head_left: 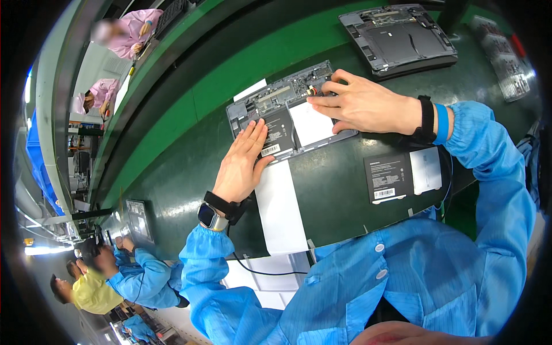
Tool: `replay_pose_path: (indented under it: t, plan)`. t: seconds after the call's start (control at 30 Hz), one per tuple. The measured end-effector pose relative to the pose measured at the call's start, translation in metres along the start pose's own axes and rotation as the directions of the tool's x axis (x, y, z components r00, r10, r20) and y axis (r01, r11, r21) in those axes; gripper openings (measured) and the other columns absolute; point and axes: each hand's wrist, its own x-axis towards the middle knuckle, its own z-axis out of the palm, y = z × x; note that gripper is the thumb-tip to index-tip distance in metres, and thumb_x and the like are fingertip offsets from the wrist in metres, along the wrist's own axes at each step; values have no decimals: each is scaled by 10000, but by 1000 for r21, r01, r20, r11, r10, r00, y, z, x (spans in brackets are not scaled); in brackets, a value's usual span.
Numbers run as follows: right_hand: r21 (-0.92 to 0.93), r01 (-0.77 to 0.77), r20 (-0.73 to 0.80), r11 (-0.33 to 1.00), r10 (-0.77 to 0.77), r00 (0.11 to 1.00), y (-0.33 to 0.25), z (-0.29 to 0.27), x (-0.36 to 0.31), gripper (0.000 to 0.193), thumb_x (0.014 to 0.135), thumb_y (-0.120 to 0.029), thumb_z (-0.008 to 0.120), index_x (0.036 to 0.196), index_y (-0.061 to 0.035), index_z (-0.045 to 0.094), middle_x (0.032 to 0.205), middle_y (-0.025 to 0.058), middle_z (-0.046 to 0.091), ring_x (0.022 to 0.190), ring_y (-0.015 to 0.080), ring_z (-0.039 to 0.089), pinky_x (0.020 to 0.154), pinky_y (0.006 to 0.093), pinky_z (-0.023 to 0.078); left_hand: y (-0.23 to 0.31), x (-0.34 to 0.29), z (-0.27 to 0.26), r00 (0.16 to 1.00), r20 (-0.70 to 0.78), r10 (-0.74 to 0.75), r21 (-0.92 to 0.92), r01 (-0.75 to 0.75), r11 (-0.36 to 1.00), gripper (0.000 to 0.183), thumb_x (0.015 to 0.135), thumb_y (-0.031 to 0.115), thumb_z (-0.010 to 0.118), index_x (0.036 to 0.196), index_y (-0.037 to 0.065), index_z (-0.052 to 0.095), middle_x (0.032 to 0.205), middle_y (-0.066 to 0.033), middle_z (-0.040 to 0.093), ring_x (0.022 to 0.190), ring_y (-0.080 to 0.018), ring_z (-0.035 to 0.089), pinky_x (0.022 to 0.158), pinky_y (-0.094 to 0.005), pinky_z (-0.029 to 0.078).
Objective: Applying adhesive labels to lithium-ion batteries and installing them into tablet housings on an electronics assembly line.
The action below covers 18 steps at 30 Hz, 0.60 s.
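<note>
An opened tablet or laptop chassis [236, 115] lies on the green bench, its circuit board [279, 95] along the far side. A flat battery pack, with a black labelled half [279, 133] and a white half [310, 125], sits inside it. My left hand [238, 167] is open, with its fingers lying flat on the black half's left edge. Over the white half, my right hand [365, 103] is open with spread, bent fingers. Its fingertips touch near the small coloured wires [311, 91] between board and battery; the exact contact there is hidden.
A second battery pack [389, 177] lies nearer me on the right. Opened chassis [402, 43] stand stacked at the far right beside a clear plastic tray [503, 60]. A white paper strip [282, 213] runs toward me from the chassis. Co-workers [141, 276] sit along the left.
</note>
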Motion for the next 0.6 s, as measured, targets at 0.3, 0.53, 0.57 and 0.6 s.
replay_pose_path:
  t: [0.3,0.53,0.57,0.6]
  plan:
    - [178,94,-25,980,-91,996,-3,5,17,578,860,-408,769,1198,57,716,1409,89,658,1465,341,429,1152,459,377,6,15,0,999,22,45,-40,-44,998,702,945,287,758,1499,-59,501,1619,-211,440,1541,-355,362,1270,-456,306]
    - [208,11,36,978,-19,999,-9,16,23,615,878,-426,745,1313,6,695,1478,56,622,1516,319,378,1183,465,362,19,23,19,999,-26,28,-142,-31,989,681,985,229,711,1551,-37,443,1665,-185,378,1575,-352,293,1265,-450,310]
    - [183,-3,24,983,-2,1000,-12,18,25,621,875,-436,749,1315,-1,696,1466,52,631,1514,314,383,1183,464,357,19,23,19,1000,-19,20,-161,-23,987,663,991,192,694,1565,-16,435,1676,-174,364,1584,-345,275,1267,-447,304]
    - [158,-16,13,987,15,1000,-15,19,26,627,871,-445,752,1316,-8,698,1455,49,639,1512,309,388,1182,462,353,17,23,19,1000,-15,23,-165,-25,986,663,991,192,694,1565,-16,435,1676,-174,364,1584,-345,275,1267,-447,304]
